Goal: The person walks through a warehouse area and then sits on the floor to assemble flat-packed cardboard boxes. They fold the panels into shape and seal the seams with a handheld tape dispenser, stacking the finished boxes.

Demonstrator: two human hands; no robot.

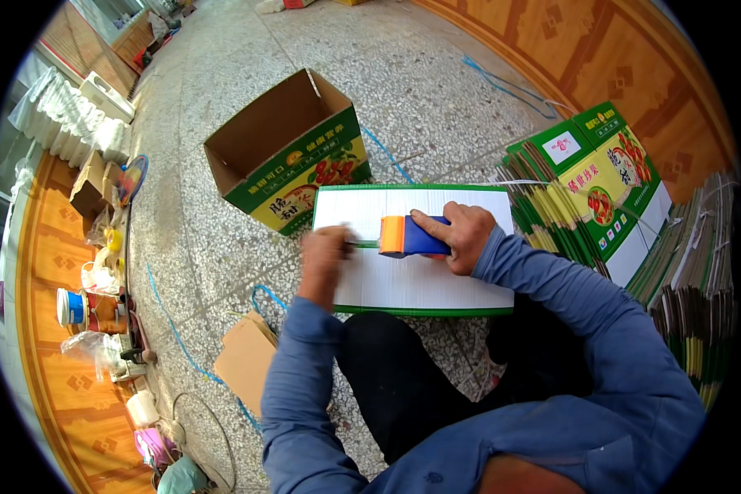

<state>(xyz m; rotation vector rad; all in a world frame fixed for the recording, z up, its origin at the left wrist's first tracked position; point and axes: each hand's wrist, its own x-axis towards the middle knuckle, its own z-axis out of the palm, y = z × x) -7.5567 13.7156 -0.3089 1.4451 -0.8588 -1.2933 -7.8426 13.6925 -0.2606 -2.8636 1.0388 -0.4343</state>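
A carton with white top flaps and green edges [436,284] lies in front of my knees, its flaps meeting along a middle seam. My right hand [467,235] is closed round an orange and blue tape dispenser [416,236], which rests over that seam. At the carton's left end is my left hand [325,255], its fingers curled but smeared by motion. A thin dark green strip runs between it and the dispenser; whether the fingers grip anything I cannot tell.
An open-topped green and yellow carton [292,160] stands beyond to the left. Flattened cartons [601,177] lean in stacks at right. Brown cardboard [245,358] and blue strapping [173,329] lie on the speckled floor. Clutter, including a blue and white tub [72,307], lines the left wall.
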